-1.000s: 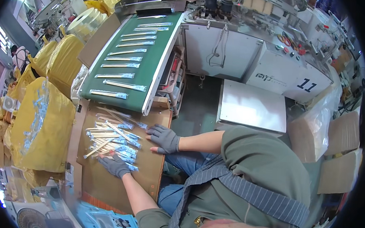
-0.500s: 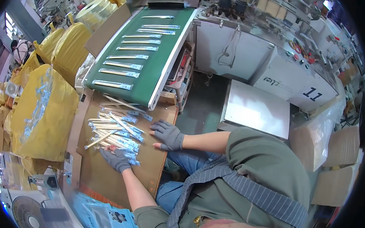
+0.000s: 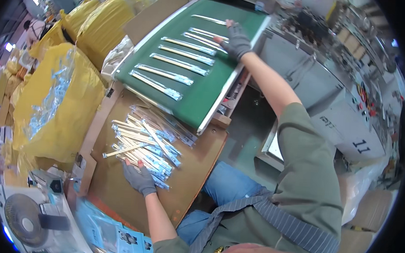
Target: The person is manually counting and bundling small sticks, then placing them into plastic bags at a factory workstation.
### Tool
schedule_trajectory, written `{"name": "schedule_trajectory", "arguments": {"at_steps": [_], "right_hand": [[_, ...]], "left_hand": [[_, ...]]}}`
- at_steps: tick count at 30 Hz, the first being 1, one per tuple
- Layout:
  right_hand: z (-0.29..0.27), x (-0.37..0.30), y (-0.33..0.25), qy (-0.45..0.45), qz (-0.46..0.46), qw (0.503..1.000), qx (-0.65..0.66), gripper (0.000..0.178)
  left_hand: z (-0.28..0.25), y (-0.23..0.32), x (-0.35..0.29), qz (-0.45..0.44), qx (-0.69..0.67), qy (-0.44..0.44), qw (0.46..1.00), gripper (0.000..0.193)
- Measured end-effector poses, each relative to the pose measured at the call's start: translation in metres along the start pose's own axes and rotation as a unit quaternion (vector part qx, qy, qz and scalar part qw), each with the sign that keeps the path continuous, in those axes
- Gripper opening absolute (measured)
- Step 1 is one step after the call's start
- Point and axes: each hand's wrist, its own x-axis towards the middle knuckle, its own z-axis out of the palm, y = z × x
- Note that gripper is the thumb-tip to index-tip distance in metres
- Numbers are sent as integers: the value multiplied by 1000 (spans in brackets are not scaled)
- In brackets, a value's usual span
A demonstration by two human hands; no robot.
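A heap of chopstick packs (image 3: 139, 139), pale sticks in clear wrappers with blue ends, lies crosswise on the brown board. My left hand (image 3: 140, 178), in a grey fingerless glove, rests at the heap's near edge, fingers apart and touching the lowest packs. More packs lie in a spaced row on the green conveyor belt (image 3: 199, 96). My right hand (image 3: 237, 43), gloved the same way, reaches over the belt's far right part. Its thumb and fingertips are spread beside the far wrapped chopsticks (image 3: 209, 19); whether they touch them I cannot tell. One pack hangs at the belt's near end.
Large yellow bags (image 3: 45, 112) stand on the left, one with crumpled clear wrappers on it. A fan (image 3: 25, 220) and blue printed bags (image 3: 108, 234) are at the lower left. A white machine cabinet (image 3: 346, 128) stands on the right. The belt's white side rail (image 3: 232, 91) edges the conveyor.
My right hand has gone from beside the heap up to the far part of the belt. The left hand stays at the heap. The packs on the belt have moved nearer, several reaching its near end.
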Motion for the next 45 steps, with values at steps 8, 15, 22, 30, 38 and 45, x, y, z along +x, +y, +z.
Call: {"name": "schedule_trajectory", "arguments": {"at_steps": [8, 15, 22, 30, 38, 45], "right_hand": [[21, 34, -20, -273, 44, 960, 38, 82], [-4, -40, -135, -216, -245, 892, 313, 36], [-58, -135, -297, -267, -249, 885, 290, 57], [0, -146, -353, -414, 58, 883, 216, 108], [-20, -188, -397, -632, 223, 423, 610, 42], [-115, -167, -399, -437, 57, 403, 802, 57]], "left_hand": [[-11, 3, -5, -12, -42, -12, 999, 57], [-6, -4, -2, 23, -3, -6, 1000, 56], [-6, -17, 1, 34, -2, 26, 999, 54], [-11, -6, 43, -337, -567, -43, 751, 69], [2, -34, 48, -385, -713, -139, 569, 46], [-141, 39, 48, -16, -586, -54, 809, 54]]}}
